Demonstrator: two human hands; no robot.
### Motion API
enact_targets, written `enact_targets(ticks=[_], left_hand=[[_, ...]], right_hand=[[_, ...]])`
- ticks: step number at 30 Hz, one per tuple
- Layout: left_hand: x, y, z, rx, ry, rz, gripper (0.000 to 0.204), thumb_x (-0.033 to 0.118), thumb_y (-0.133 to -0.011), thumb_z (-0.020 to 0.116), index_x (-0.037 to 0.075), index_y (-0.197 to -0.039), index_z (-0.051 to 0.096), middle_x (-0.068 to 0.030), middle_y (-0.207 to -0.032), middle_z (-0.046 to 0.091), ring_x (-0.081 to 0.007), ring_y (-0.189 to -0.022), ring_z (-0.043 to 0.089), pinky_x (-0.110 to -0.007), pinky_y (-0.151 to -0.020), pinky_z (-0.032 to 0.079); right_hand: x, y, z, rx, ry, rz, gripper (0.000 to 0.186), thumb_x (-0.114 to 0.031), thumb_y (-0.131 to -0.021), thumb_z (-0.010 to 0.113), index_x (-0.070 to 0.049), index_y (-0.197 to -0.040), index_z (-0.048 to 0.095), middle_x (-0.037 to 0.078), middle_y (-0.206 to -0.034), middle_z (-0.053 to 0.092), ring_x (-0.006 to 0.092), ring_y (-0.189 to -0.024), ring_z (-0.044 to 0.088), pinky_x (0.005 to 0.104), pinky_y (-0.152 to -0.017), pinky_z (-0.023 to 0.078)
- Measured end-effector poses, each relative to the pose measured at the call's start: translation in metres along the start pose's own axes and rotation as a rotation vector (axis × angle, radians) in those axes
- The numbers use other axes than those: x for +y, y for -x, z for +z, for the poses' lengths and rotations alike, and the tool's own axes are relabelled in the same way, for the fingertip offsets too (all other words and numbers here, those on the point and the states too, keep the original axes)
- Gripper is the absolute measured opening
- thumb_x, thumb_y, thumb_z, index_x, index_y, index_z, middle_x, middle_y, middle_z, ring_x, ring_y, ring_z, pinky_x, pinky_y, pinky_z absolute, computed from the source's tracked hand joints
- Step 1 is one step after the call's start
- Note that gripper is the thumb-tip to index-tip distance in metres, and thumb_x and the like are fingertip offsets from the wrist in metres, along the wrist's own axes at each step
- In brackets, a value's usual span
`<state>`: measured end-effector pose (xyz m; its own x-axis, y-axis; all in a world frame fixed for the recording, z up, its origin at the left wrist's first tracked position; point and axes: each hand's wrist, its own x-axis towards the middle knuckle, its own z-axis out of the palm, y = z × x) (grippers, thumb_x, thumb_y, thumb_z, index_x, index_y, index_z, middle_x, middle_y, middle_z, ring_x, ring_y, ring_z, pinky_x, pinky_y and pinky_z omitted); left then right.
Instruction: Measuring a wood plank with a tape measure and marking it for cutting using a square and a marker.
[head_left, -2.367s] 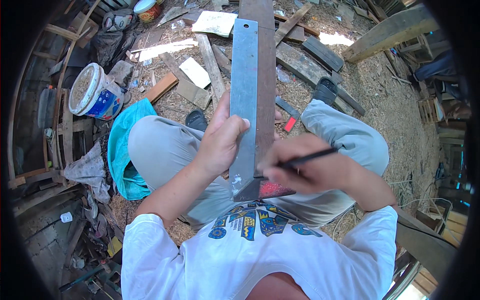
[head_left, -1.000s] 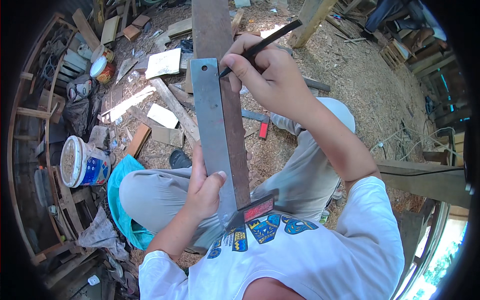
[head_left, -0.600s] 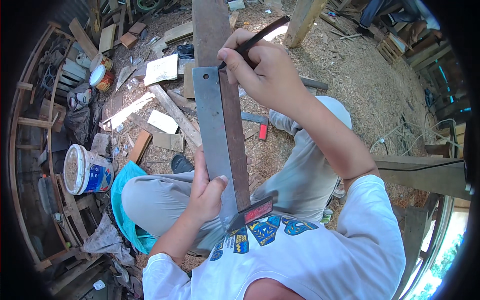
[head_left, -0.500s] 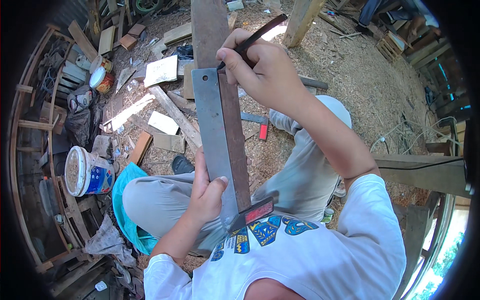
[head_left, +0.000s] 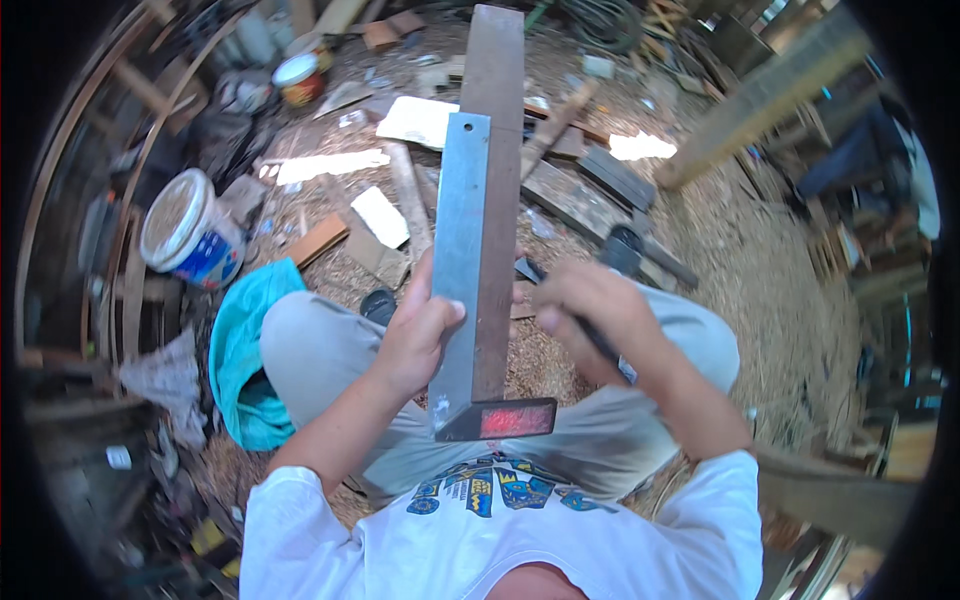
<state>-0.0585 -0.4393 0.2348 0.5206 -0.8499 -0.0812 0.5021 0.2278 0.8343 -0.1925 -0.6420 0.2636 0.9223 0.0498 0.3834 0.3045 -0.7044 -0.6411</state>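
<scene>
Grip: left hand (head_left: 415, 330) clamped around a long dark-brown wooden board (head_left: 500, 200) and a carpenter's square (head_left: 462, 250) with grey steel blade and black, red-panelled stock, thumb on the steel; right hand (head_left: 600, 310) apart from them, curled about a slim black pen-like stick (head_left: 597, 340).
Board and square: held above pale grey trousers (head_left: 320, 345), far ends pointing away; blade along the board's left side, stock across its near end.
Hidden: most left fingers, behind the board; the board's left strip, under the blade.
Blurred: right hand, so the stick's writing end cannot be made out; nor can a small dark-grey piece (head_left: 528, 268) near its fingers.
Rim: dark-blue cloth (head_left: 855, 165) at far right, too smeared to read.
Sawdust floor (head_left: 750, 300): loose wood offcuts and a white rectangular slab (head_left: 418, 122) beyond the hands, partly covered by board and square.
Left side: round white bucket (head_left: 195, 225) with blue label, crumpled turquoise sheet (head_left: 235, 350) beside the knee.
Obstruction: thick slanting wooden post (head_left: 770, 95), upper right, blocking what lies behind.
</scene>
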Motion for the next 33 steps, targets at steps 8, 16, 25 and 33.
enact_targets(ticks=[8,16,25,33], left_hand=[[0.014,-0.009,-0.017,0.119,-0.052,0.257,0.067,0.006,-0.087,0.039,0.003,-0.154,0.031,-0.0244,-0.154,0.05,-0.0348,-0.123,0.065,-0.048,-0.094,0.064],[0.016,-0.009,-0.031,0.137,0.111,0.336,0.047,0.029,-0.109,0.032,0.001,-0.145,0.043,-0.0236,-0.142,0.06,-0.0302,-0.111,0.071,-0.045,-0.092,0.065],[0.006,-0.014,-0.042,0.105,0.333,0.189,0.063,0.041,-0.112,0.026,0.001,-0.158,0.042,-0.0221,-0.151,0.056,-0.0276,-0.105,0.071,-0.04,-0.08,0.066],[0.006,-0.005,-0.025,0.058,0.122,0.237,0.044,0.028,-0.111,0.026,0.005,-0.148,0.034,-0.0256,-0.151,0.052,-0.0313,-0.109,0.07,-0.046,-0.086,0.065]], right_hand=[[-0.037,0.001,0.026,-0.22,0.11,-0.003,0.061,-0.047,-0.084,0.084,0.001,-0.116,0.063,0.019,-0.101,0.06,0.0397,-0.093,0.064,0.048,-0.08,0.051],[-0.021,0.008,0.027,-0.177,0.252,-0.126,0.065,-0.048,-0.081,0.085,0.0,-0.119,0.06,0.019,-0.1,0.057,0.0403,-0.093,0.061,0.0479,-0.084,0.048],[0.011,0.008,-0.002,0.336,0.007,0.235,0.04,-0.02,-0.089,0.082,-0.004,-0.114,0.056,0.009,-0.09,0.056,0.0205,-0.08,0.057,0.0352,-0.074,0.048],[0.042,0.006,-0.016,0.672,-0.587,0.55,0.037,-0.042,-0.11,0.06,-0.006,-0.105,0.056,-0.004,-0.081,0.048,0.0063,-0.072,0.044,0.0255,-0.066,0.039]])
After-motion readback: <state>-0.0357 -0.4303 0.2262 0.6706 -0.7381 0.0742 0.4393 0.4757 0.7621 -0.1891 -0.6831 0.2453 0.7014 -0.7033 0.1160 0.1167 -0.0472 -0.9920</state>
